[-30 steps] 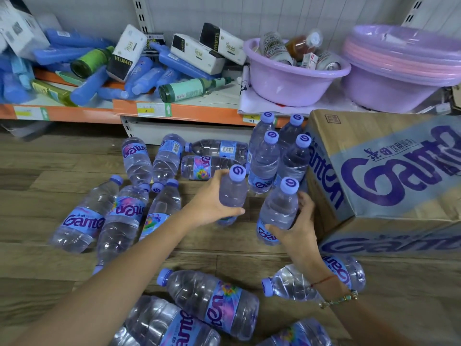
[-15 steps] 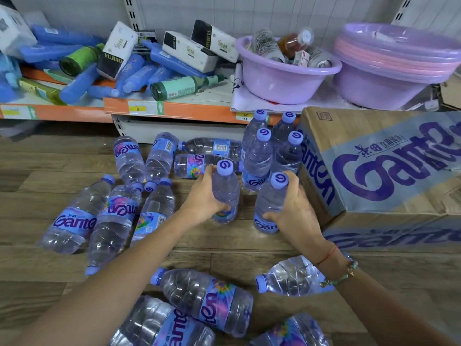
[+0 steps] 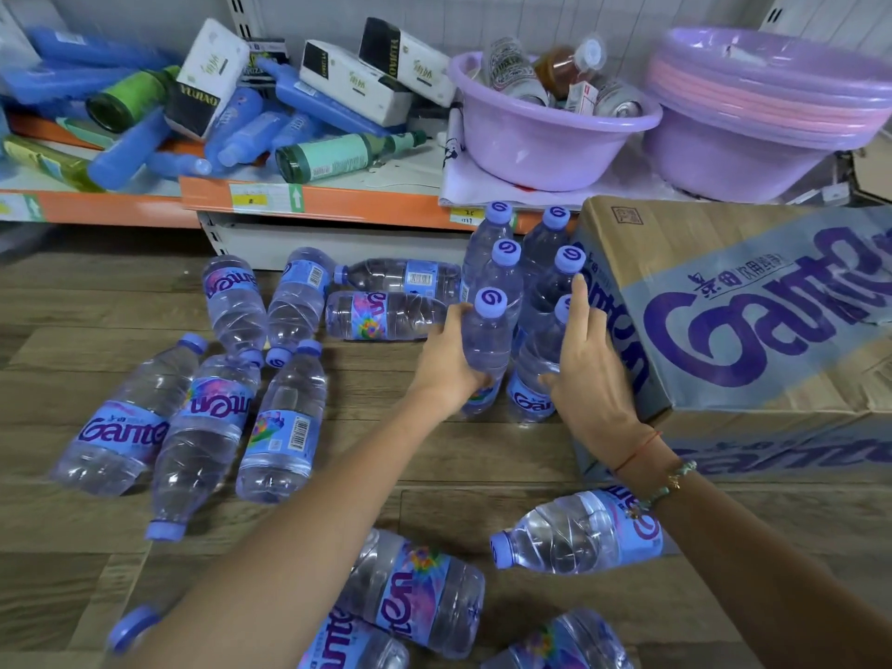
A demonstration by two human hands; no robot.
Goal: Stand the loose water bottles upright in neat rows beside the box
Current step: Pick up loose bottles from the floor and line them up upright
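Note:
A cardboard Ganten box (image 3: 724,330) lies on the wooden floor at the right. Several clear water bottles with purple caps (image 3: 507,255) stand upright in two rows against its left side. My left hand (image 3: 446,364) grips an upright bottle (image 3: 487,338) at the front of the left row. My right hand (image 3: 591,374) holds the front bottle of the right row (image 3: 531,379) between thumb and palm, with its fingers stretched up along the box. Loose bottles lie flat at the left (image 3: 207,437), behind (image 3: 386,316) and in front (image 3: 579,531).
A low shelf with an orange edge (image 3: 309,200) runs along the back. It carries blue bottles, green bottles and white cartons. A purple basin (image 3: 550,142) with small items and stacked purple and pink basins (image 3: 753,118) sit above the box.
Both hands have carried their bottles away from me and stood them at the front of the two rows beside the box. My right hand's fingers have straightened.

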